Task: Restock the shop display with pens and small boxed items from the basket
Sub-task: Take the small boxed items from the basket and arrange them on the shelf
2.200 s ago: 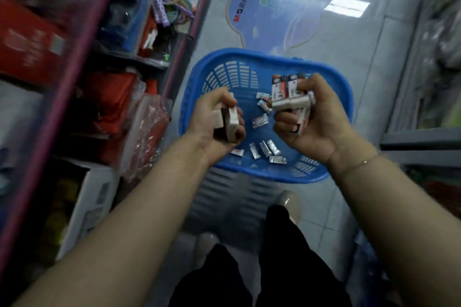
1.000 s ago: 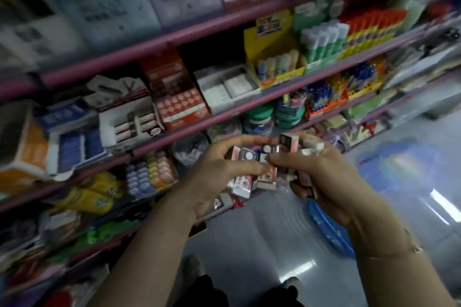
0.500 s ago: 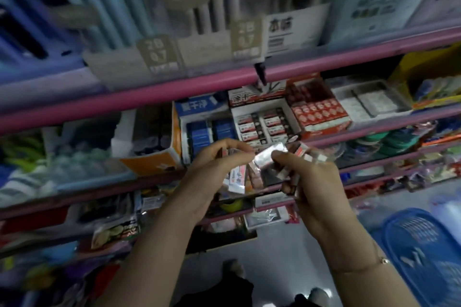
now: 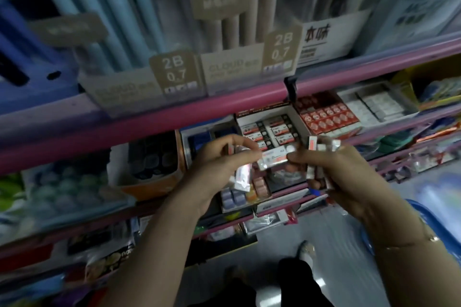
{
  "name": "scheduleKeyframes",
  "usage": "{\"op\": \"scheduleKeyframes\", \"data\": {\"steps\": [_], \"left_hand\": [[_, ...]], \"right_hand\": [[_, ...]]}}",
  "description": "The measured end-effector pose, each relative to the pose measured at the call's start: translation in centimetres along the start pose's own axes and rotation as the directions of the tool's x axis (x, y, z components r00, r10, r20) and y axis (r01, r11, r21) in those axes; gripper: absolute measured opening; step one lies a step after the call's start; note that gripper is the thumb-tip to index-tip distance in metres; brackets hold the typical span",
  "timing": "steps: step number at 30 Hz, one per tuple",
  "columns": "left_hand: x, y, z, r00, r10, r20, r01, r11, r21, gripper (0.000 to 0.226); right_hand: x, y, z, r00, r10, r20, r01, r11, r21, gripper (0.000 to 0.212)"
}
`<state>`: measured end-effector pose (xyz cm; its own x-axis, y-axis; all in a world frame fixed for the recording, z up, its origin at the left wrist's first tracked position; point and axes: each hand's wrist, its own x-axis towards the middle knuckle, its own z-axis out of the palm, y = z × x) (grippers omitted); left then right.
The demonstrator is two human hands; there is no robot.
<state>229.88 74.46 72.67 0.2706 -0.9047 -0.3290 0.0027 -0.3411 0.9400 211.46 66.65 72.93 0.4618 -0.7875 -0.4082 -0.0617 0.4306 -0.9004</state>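
Both hands are raised in front of the pink shelves. My left hand (image 4: pixel 219 164) holds several small white and red boxes (image 4: pixel 242 177) in its palm, and its fingertips pinch one end of a single small box (image 4: pixel 273 158). My right hand (image 4: pixel 341 174) pinches that box's other end and grips a bundle of small boxes (image 4: pixel 319 172) in its curled fingers. Just behind the hands a white display carton (image 4: pixel 269 129) sits on the shelf with rows of matching small boxes. The blue basket (image 4: pixel 424 217) shows at the right edge, on the floor.
Pen boxes marked 2B 0.7 (image 4: pixel 174 70) stand on the top shelf. A red-patterned box tray (image 4: pixel 329 117) and a white box tray (image 4: pixel 376 104) lie right of the display carton, a dark-item carton (image 4: pixel 149 157) left. Lower shelves hold packed goods. My feet (image 4: pixel 304 252) are on grey floor.
I turned from the basket on the floor to the shelves with both hands full. The view moved left along the shelf, and both hands now pinch one box in front of the display carton.
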Motion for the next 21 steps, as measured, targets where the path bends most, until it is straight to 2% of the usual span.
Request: {"op": "scheduleKeyframes", "data": {"steps": [3, 4, 6, 8, 11, 14, 17, 21], "left_hand": [[1.5, 0.2, 0.2, 0.976, 0.171, -0.134, -0.135, 0.961, 0.243, 0.013], [2.0, 0.4, 0.3, 0.963, 0.226, -0.144, -0.169, 0.929, 0.329, 0.016], [2.9, 0.7, 0.5, 0.955, 0.273, -0.117, -0.179, 0.843, 0.507, 0.019], [3.9, 0.9, 0.7, 0.962, 0.263, -0.067, -0.164, 0.76, 0.629, 0.019], [5.2, 1.4, 1.1, 0.978, 0.209, 0.009, -0.162, 0.73, 0.664, 0.011], [6.3, 1.9, 1.7, 0.981, 0.125, 0.148, -0.194, 0.664, 0.722, 0.007], [7.2, 2.6, 2.7, 0.972, 0.018, 0.235, -0.202, 0.575, 0.793, 0.018], [8.6, 3.4, 4.1, 0.955, -0.067, 0.29, -0.22, 0.494, 0.841, 0.028]], "right_hand": [[1.9, -1.7, -1.3, 0.966, -0.149, -0.209, 0.116, 0.98, -0.165, 0.013], [2.5, -2.2, -1.7, 0.942, -0.196, -0.274, 0.137, 0.965, -0.222, 0.015], [3.7, -2.9, -2.1, 0.914, -0.253, -0.319, 0.139, 0.93, -0.339, 0.018], [4.7, -3.0, -2.0, 0.912, -0.278, -0.3, 0.098, 0.861, -0.5, 0.021], [5.8, -2.5, -1.6, 0.922, -0.287, -0.261, 0.037, 0.735, -0.677, 0.02], [6.2, -1.5, -1.4, 0.938, -0.272, -0.216, -0.031, 0.554, -0.832, 0.021], [5.9, -1.0, -1.0, 0.932, -0.332, -0.145, -0.006, 0.385, -0.923, 0.023], [5.6, -1.4, -0.3, 0.926, -0.373, -0.057, 0.042, 0.253, -0.966, 0.026]]}}
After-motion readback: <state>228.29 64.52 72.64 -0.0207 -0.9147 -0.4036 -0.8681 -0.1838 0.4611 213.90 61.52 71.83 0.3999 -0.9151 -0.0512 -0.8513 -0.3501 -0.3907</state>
